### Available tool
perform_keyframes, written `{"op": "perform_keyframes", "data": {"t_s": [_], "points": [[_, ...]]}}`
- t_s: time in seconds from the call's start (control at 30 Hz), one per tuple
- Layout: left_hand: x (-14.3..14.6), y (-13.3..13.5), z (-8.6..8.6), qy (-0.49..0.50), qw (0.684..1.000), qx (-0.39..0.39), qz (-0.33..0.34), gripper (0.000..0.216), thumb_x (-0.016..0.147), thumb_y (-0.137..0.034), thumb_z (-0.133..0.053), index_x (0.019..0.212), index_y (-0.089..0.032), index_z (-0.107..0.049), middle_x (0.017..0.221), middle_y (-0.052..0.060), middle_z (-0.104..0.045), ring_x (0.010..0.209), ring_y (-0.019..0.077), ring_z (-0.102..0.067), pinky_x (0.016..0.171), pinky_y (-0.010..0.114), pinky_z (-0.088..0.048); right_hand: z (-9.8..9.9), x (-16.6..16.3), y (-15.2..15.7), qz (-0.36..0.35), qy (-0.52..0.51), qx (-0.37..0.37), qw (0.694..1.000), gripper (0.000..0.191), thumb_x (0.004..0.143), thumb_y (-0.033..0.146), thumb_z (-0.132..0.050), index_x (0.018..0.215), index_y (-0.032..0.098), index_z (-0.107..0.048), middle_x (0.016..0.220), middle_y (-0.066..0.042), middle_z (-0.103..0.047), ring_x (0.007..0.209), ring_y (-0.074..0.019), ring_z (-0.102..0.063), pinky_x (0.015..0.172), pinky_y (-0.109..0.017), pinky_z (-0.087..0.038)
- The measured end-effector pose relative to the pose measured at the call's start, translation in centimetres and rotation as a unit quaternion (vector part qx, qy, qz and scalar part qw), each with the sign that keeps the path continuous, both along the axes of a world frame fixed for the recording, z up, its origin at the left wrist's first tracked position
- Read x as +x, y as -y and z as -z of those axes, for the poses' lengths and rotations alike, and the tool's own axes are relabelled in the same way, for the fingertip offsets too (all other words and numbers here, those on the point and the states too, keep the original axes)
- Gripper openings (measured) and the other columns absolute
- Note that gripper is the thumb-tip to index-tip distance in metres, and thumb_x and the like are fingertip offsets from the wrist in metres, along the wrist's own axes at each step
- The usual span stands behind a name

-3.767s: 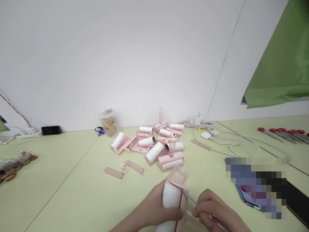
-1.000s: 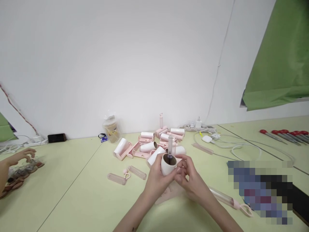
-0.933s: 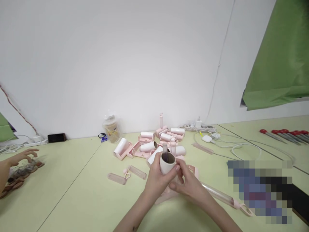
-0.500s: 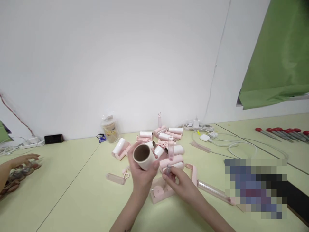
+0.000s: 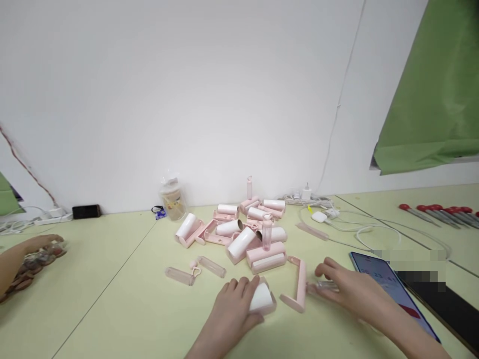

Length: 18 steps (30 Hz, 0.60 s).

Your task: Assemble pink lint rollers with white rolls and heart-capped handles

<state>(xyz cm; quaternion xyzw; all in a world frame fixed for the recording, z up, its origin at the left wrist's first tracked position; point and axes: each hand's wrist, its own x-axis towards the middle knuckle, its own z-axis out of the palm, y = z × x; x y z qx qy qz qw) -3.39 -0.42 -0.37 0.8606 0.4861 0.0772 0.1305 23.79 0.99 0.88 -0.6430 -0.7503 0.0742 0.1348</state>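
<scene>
My left hand (image 5: 235,304) is wrapped round a white paper roll (image 5: 261,299), which sits in a pale pink casing (image 5: 272,308) on the table. On the right, my right hand (image 5: 344,289) grips a clear plastic tube (image 5: 326,284) lying near the table top; my fingers cover part of it. Between my hands a pink bracket-shaped frame (image 5: 300,284) lies flat. Just beyond, a white roll in a pink holder (image 5: 241,244) lies beside a closed-looking pink case (image 5: 265,257). A clear ribbed bottle-like tube with a pink top (image 5: 267,234) stands upright behind that case.
More white rolls in pink holders (image 5: 228,228) are heaped toward the wall. Two loose clear pink tubes (image 5: 211,267) lie left. A phone (image 5: 385,279) is under my right forearm. Cables (image 5: 359,227) and red-tipped tools (image 5: 449,212) are right. Another person's hand (image 5: 41,244) is far left.
The white roll came down from my raised left hand into the pink casing. My right hand moved right to the clear tube. A second clear tube now lies on the left.
</scene>
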Motion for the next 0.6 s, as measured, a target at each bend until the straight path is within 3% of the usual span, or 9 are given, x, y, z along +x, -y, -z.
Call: {"op": "perform_keyframes", "data": {"t_s": [0.1, 0.2, 0.3, 0.4, 0.5, 0.6], "points": [[-2.6, -0.3, 0.5, 0.016, 1.000, 0.024, -0.011, 0.054, 0.080, -0.028, -0.054, 0.131, -0.027, -0.036, 0.124, 0.008, -0.048, 0.110, 0.0278, -0.043, 0.091, 0.041, -0.037, 1.9, 0.7, 0.0, -0.010, 0.029, -0.035, 0.999, 0.012, 0.070, 0.034, -0.056, 0.072, 0.023, -0.060, 0.075, -0.003, -0.064, 0.056, -0.0226, -0.061, 0.045, -0.023, -0.027], [-5.5, -1.6, 0.7, 0.010, 0.997, 0.053, -0.051, 0.053, 0.079, -0.024, -0.056, 0.129, -0.024, -0.039, 0.121, 0.008, -0.050, 0.109, 0.0284, -0.043, 0.092, 0.045, -0.035, 3.1, 1.1, 0.1, -0.024, 0.016, -0.036, 0.999, 0.008, 0.071, 0.025, -0.053, 0.068, 0.024, -0.060, 0.067, -0.003, -0.065, 0.056, -0.0225, -0.061, 0.045, -0.023, -0.024], [-7.2, -2.4, 0.7, 0.033, 0.992, 0.084, -0.087, 0.054, 0.079, -0.021, -0.053, 0.130, -0.020, -0.035, 0.124, 0.009, -0.049, 0.113, 0.0284, -0.040, 0.096, 0.046, -0.032, 3.2, 1.4, 0.6, -0.037, 0.023, -0.023, 0.999, 0.012, 0.071, 0.019, -0.049, 0.067, 0.024, -0.059, 0.066, -0.002, -0.066, 0.055, -0.0219, -0.061, 0.046, -0.024, -0.024], [-6.7, -1.5, 0.7, 0.119, 0.983, 0.104, -0.095, 0.062, 0.078, -0.025, -0.056, 0.133, -0.022, -0.028, 0.132, 0.009, -0.040, 0.122, 0.0288, -0.030, 0.100, 0.047, -0.026, 2.6, 1.6, 1.7, -0.038, 0.050, -0.004, 0.998, 0.011, 0.068, 0.016, -0.049, 0.067, 0.024, -0.056, 0.061, -0.001, -0.065, 0.050, -0.0211, -0.060, 0.045, -0.024, -0.023], [-3.9, 0.5, 0.7, 0.269, 0.960, 0.016, -0.077, 0.050, 0.083, -0.034, -0.050, 0.129, -0.024, -0.032, 0.125, 0.009, -0.045, 0.116, 0.0250, -0.038, 0.098, 0.043, -0.030, 1.6, 1.0, 3.2, -0.077, 0.068, 0.026, 0.994, 0.008, 0.069, 0.018, -0.051, 0.069, 0.026, -0.053, 0.056, 0.002, -0.065, 0.045, -0.0194, -0.060, 0.042, -0.024, -0.023], [-0.2, 1.7, 1.0, 0.415, 0.889, -0.187, -0.039, 0.047, 0.084, -0.046, -0.047, 0.121, -0.019, -0.038, 0.102, 0.009, -0.055, 0.093, 0.0199, -0.053, 0.086, 0.036, -0.040, 1.0, -1.1, 4.4, -0.170, 0.081, 0.130, 0.974, 0.006, 0.072, 0.022, -0.053, 0.076, 0.026, -0.051, 0.054, 0.004, -0.064, 0.043, -0.0184, -0.060, 0.041, -0.025, -0.028]]}}
